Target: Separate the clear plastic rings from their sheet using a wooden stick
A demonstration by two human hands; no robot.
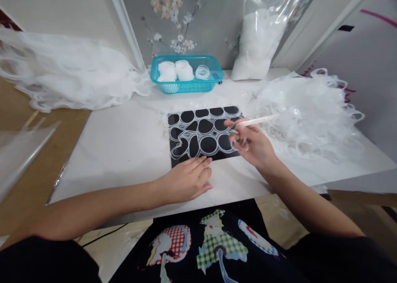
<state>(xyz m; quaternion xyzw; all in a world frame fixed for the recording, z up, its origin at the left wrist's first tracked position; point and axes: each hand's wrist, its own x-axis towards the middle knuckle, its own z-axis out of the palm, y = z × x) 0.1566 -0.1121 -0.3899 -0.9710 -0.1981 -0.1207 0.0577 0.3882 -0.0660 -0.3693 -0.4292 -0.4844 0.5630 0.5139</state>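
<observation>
A black mat [178, 159] lies on the white table [124, 142], covered with several clear plastic rings [204, 128]. My left hand [186, 179] rests flat on the table at the mat's near edge, fingers stretched out and together. My right hand [251, 142] hovers over the mat's right side, fingers closed around a thin white stick [259, 120] that points to the right. A clear ring seems to hang at those fingers too.
A teal basket [217, 73] with stacked white rings stands at the back. A big loose heap of clear rings [310, 109] fills the right side, another heap [62, 72] the far left. A plastic bag [260, 34] leans against the wall.
</observation>
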